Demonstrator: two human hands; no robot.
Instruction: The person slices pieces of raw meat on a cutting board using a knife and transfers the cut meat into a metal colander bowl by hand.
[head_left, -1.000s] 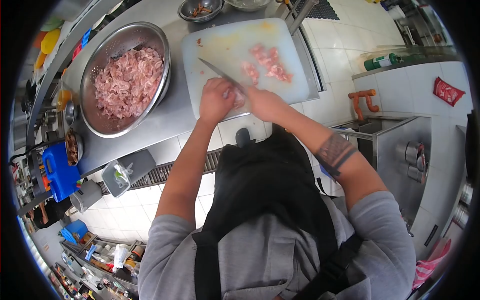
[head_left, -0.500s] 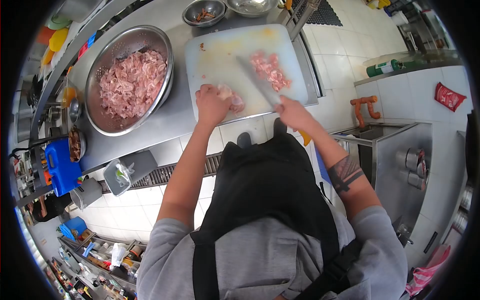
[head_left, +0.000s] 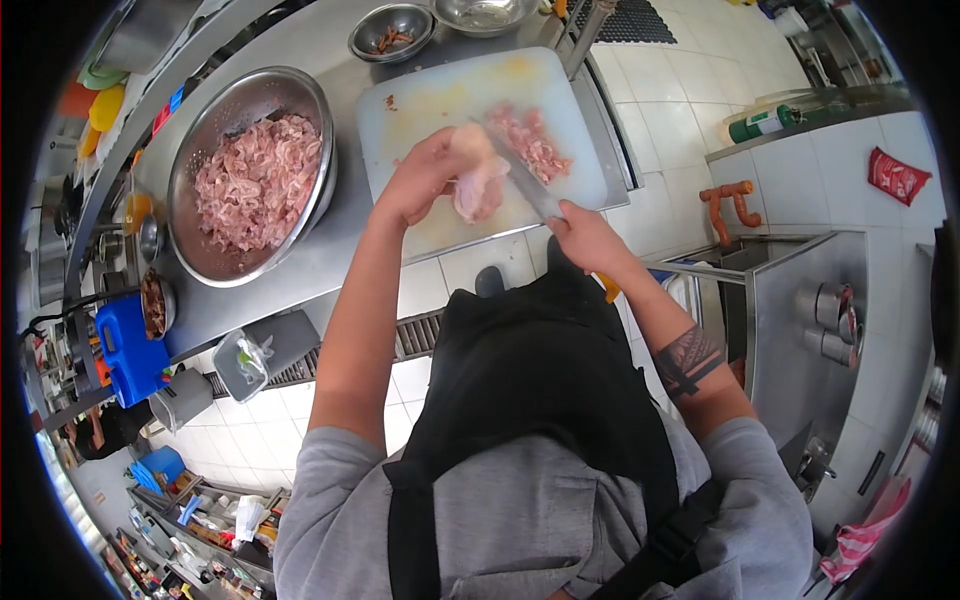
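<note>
My left hand (head_left: 424, 180) grips a pale pink piece of raw meat (head_left: 480, 190) above the near half of a white cutting board (head_left: 425, 100). The fingers are closed on its left side. My right hand (head_left: 585, 235) is closed around the handle of a knife (head_left: 534, 188), whose blade points up and left across the board. The blade lies between the held piece and a pile of cut meat (head_left: 535, 150) on the board's right side. The blade tip is close to the held piece; whether they touch is unclear.
A large colander (head_left: 325, 185) full of cut meat stands left of the board. Two metal bowls (head_left: 362, 50) (head_left: 488, 28) sit behind it. A blue jug (head_left: 133, 350) and a grey bin (head_left: 240, 365) are at lower left. Another person's arm (head_left: 97, 430) shows at far left.
My left hand has gone up with the piece of meat, which was lying on the board. The knife has swung from the held piece to the right, beside the cut pile.
</note>
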